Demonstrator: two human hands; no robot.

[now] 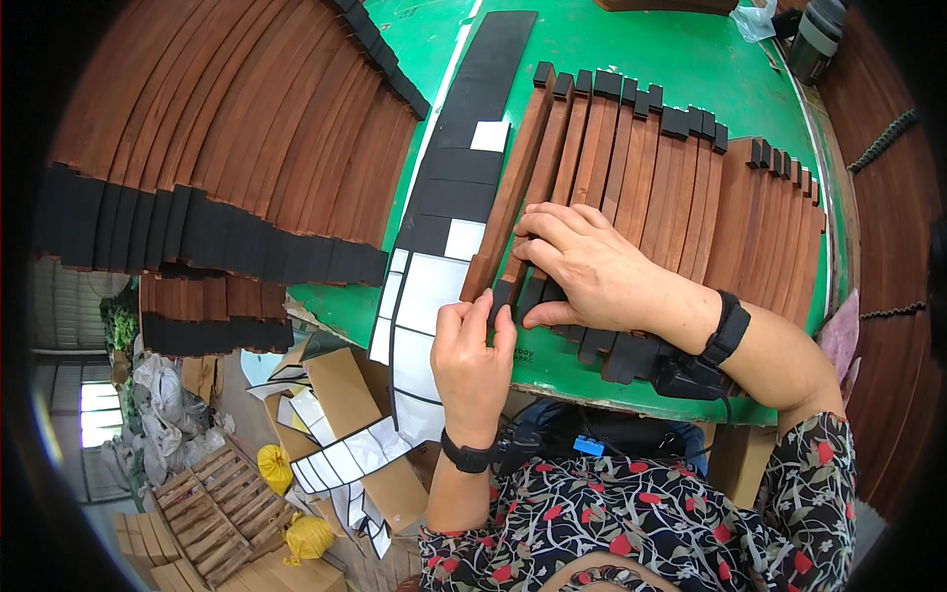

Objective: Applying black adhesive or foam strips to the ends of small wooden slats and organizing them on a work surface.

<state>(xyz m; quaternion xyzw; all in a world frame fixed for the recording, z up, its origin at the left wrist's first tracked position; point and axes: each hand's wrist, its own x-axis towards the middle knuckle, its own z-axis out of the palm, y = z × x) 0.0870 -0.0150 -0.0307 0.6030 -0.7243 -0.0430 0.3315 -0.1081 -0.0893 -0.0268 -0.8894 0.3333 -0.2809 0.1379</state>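
A row of curved reddish-brown wooden slats stands on edge on the green table, with black pads on both ends. My left hand is closed, thumb and fingertips pinching the black pad at the near end of a slat on the row's left side. Above it, my right hand curls over the same slat, its fingers bent around the wood and its thumb near the black ends. The leftmost slat shows bare wood at its near end. Beside it lies a long strip of black pads with white backing exposed in places.
Stacked larger slats with black ends fill the left. White backing sheets hang over a cardboard box below the table edge. A wooden pallet and yellow bags lie on the floor. A dark flask stands far right.
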